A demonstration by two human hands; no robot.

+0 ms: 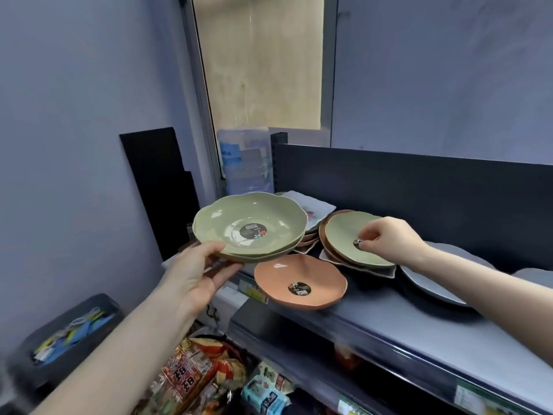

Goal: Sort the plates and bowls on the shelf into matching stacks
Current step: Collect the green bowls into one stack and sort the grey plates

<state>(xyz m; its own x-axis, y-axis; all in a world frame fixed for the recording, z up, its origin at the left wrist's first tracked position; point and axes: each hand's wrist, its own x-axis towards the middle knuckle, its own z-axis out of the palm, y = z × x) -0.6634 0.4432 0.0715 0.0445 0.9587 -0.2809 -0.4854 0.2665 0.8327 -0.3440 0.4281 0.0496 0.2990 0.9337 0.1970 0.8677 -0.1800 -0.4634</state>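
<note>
My left hand [200, 272] grips a small stack of green scalloped bowls [248, 226] by its near rim, holding it just above the left end of the shelf [419, 322]. My right hand [386, 241] reaches into another green bowl [344, 235], fingers curled over its centre sticker. That bowl tops a pile of orange bowls on a white square plate [359, 266]. A single orange bowl [299, 283] sits at the shelf's front edge. Behind the held stack lie a white square plate [311, 205] and more orange dishes, partly hidden.
Grey plates [443, 280] lie on the shelf to the right. A dark back panel [419, 187] bounds the shelf. A water jug [245, 160] stands behind. Snack packets [203, 372] fill the lower shelf; a dark bin [68, 333] sits lower left.
</note>
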